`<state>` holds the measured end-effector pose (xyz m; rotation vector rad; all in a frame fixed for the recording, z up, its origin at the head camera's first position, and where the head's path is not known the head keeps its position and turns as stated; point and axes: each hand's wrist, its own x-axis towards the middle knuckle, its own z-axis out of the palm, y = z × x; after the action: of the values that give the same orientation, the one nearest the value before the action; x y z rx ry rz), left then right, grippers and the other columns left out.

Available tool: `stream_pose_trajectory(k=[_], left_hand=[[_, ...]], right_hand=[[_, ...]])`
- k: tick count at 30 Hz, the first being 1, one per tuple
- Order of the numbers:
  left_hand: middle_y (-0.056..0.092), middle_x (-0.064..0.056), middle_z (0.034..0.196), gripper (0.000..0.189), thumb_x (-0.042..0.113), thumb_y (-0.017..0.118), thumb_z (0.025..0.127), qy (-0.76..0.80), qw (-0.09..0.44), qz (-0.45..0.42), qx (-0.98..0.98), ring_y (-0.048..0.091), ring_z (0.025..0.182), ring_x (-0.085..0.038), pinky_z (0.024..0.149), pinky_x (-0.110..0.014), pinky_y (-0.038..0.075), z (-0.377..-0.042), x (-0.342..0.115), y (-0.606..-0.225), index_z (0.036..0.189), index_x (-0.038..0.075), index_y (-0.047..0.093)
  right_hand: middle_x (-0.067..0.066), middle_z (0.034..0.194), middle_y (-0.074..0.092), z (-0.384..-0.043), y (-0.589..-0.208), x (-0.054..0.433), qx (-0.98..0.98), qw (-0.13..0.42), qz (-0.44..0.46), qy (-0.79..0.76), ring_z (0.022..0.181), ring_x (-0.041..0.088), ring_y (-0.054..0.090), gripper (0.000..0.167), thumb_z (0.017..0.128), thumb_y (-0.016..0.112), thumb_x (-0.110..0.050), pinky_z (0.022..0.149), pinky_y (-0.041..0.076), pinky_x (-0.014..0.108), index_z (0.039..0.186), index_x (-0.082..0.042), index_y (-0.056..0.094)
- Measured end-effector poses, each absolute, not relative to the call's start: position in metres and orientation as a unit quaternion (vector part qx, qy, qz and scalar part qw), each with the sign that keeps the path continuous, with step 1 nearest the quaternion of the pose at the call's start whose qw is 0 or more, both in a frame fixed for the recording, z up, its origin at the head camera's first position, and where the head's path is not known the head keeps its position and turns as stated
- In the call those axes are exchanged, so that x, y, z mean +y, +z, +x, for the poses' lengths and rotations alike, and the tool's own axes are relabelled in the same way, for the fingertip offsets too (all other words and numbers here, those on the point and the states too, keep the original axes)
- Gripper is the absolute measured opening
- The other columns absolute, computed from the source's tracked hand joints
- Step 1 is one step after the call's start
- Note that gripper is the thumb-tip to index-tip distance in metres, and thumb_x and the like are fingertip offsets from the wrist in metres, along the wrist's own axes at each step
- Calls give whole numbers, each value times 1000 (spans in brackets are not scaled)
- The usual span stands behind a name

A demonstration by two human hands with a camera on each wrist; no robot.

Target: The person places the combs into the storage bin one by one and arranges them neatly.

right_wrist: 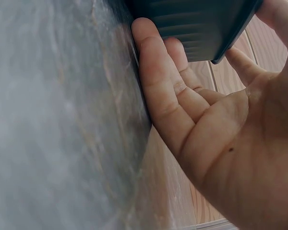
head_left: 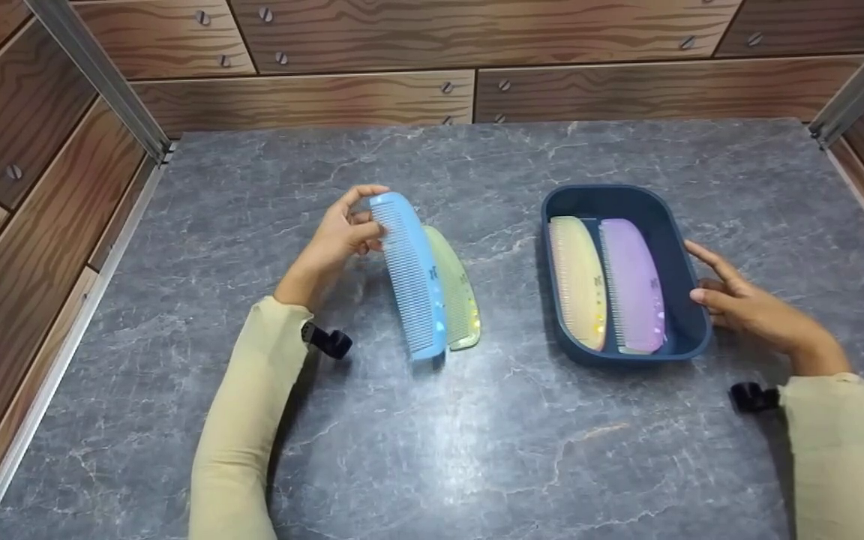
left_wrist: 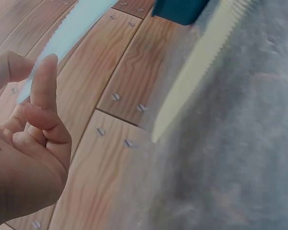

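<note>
My left hand (head_left: pixel 342 234) pinches a light blue comb (head_left: pixel 408 274) near its far end and holds it tilted, teeth facing left. In the left wrist view the thumb and a finger grip this comb (left_wrist: pixel 74 33). Just right of it, partly hidden behind it, a pale green comb (head_left: pixel 456 292) lies on the table. My right hand (head_left: pixel 758 311) touches the right side of a dark blue box (head_left: pixel 678 225). In the right wrist view its loosely bent fingers (right_wrist: pixel 158 81) rest against the ribbed outer wall. A cream comb (head_left: pixel 578 281) and a purple comb (head_left: pixel 633 285) lie side by side inside the box.
The grey marbled table (head_left: pixel 477 435) is bounded by wood-patterned panels (head_left: pixel 372 97) at the back and on both sides. Metal posts (head_left: pixel 109 82) stand at the back corners. A black wrist camera (head_left: pixel 331 341) sits on each wrist.
</note>
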<state>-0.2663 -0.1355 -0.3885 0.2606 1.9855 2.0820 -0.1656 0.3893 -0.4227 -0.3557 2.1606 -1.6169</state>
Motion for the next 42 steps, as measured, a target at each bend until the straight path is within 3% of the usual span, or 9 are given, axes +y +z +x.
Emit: stream_pose_trajectory(k=[20, 31, 42], left_hand=[[65, -1, 82, 55, -10, 55, 78, 724, 123, 122, 667, 54, 50, -10, 47, -19, 35, -272, -118, -349, 129, 8, 50], [64, -3, 85, 56, -9, 54, 79, 735, 133, 144, 650, 52, 55, -10, 49, -20, 35, -276, -89, -350, 133, 6, 48], [65, -4, 80, 53, -10, 55, 78, 731, 161, 150, 646, 59, 59, -12, 48, -19, 37, -281, -51, -355, 127, 9, 53]], right_hand=[[-7, 122, 57, -168, -424, 389, 751, 217, -145, -607, 101, 7, 65, 68, 103, 40, -7, 81, 55, 24, 156, -30, 4], [-6, 122, 58, -169, -426, 389, 743, 218, -151, -614, 101, 8, 65, 68, 103, 40, -6, 80, 56, 25, 156, -29, 4], [-8, 124, 57, -168, -424, 390, 741, 219, -152, -616, 104, 7, 64, 68, 103, 38, -5, 82, 55, 25, 156, -30, 4]])
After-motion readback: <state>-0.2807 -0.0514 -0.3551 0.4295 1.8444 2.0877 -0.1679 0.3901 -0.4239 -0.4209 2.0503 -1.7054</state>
